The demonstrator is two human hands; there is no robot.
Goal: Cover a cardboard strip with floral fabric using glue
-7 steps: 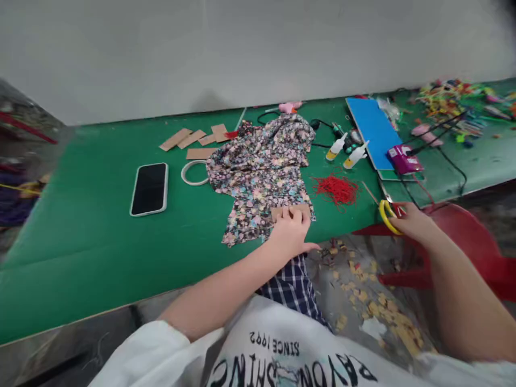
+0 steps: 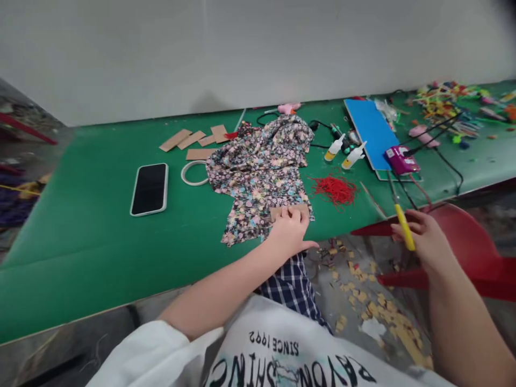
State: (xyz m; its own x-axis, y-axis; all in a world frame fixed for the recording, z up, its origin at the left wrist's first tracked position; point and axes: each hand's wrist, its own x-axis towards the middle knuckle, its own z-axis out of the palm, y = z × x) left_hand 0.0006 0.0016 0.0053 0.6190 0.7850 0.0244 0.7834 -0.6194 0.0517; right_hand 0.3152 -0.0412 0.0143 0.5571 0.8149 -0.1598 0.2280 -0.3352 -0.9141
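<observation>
My left hand (image 2: 288, 231) presses a cardboard piece (image 2: 276, 214) flat under curled fingertips, thumb spread away, nothing pinched. Beneath it lies floral cloth (image 2: 278, 172), smooth here, bunched farther from me. Well to the right, my right hand (image 2: 432, 242) is closed on yellow-handled scissors (image 2: 404, 228), blades clear of the cloth. So far, this one piece is laid on; beyond my left hand, leftward, several loose cardboard strips (image 2: 176, 140) lie off to the side, most apart from the cloth.
</observation>
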